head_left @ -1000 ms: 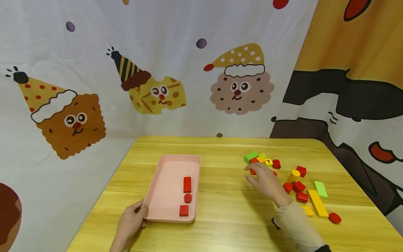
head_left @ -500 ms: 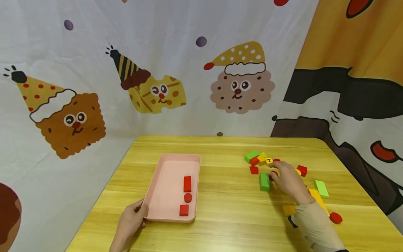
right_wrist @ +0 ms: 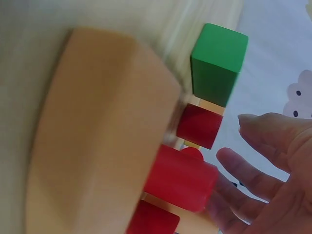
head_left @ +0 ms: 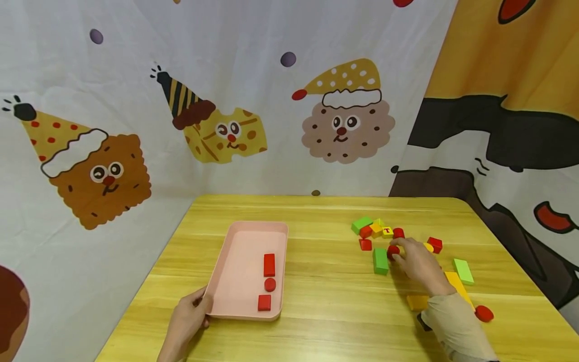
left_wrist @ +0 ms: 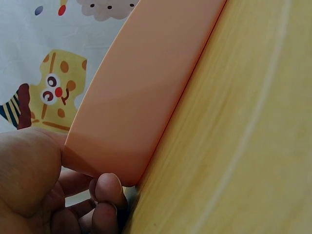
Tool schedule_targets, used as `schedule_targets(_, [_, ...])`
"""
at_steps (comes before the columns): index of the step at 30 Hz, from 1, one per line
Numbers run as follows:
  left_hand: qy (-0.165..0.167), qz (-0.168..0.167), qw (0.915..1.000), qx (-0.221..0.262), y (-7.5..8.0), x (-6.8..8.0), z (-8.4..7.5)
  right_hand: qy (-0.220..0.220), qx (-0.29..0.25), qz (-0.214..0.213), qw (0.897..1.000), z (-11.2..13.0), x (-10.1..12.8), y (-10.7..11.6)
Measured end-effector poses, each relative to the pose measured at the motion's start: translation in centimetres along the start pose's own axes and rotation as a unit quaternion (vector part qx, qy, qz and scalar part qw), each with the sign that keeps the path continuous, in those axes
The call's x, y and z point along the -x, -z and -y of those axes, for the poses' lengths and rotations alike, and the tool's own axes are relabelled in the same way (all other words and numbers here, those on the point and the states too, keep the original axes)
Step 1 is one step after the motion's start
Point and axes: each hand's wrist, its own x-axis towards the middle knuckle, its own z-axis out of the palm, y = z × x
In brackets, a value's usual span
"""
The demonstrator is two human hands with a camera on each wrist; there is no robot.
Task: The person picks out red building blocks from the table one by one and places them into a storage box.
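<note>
My left hand (head_left: 189, 312) grips the near left corner of a pink tray (head_left: 226, 266), thumb at the rim and fingers curled against the outer wall in the left wrist view. Inside the tray lie a red rectangular block (head_left: 269, 265), a red round block (head_left: 270, 285) and a red square block (head_left: 264, 302). My right hand (head_left: 418, 264) reaches over the scattered blocks, thumb and forefinger apart on either side of a small red block (head_left: 393, 252). In the right wrist view its fingers (right_wrist: 253, 170) are spread, tips close to the red block (right_wrist: 200, 126).
A green block (head_left: 380, 261) stands left of the right hand. Behind are a green block (head_left: 362, 225), a yellow letter cube (head_left: 387, 232) and several small blocks. Nearer lie a yellow-orange block (head_left: 417, 302), a light green block (head_left: 463, 271) and a red round block (head_left: 484, 313).
The right hand has moved right and slightly nearer from over the back cluster to the small red block, uncovering the green block. Left hand and tray have stayed put.
</note>
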Motion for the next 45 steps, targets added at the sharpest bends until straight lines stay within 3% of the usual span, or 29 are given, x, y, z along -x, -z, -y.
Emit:
schedule_targets(24, [-0.005, 0.001, 1.0000, -0.004, -0.1, -0.2, 0.2, -0.042, 0.009, 0.015, 0.999, -0.9, -0.7, -1.5])
schedule_targets(45, [-0.008, 0.008, 0.9998, -0.017, 0.5, 0.1, 0.3, -0.009, 0.038, 0.003, 0.999, -0.6, -0.4, -2.0])
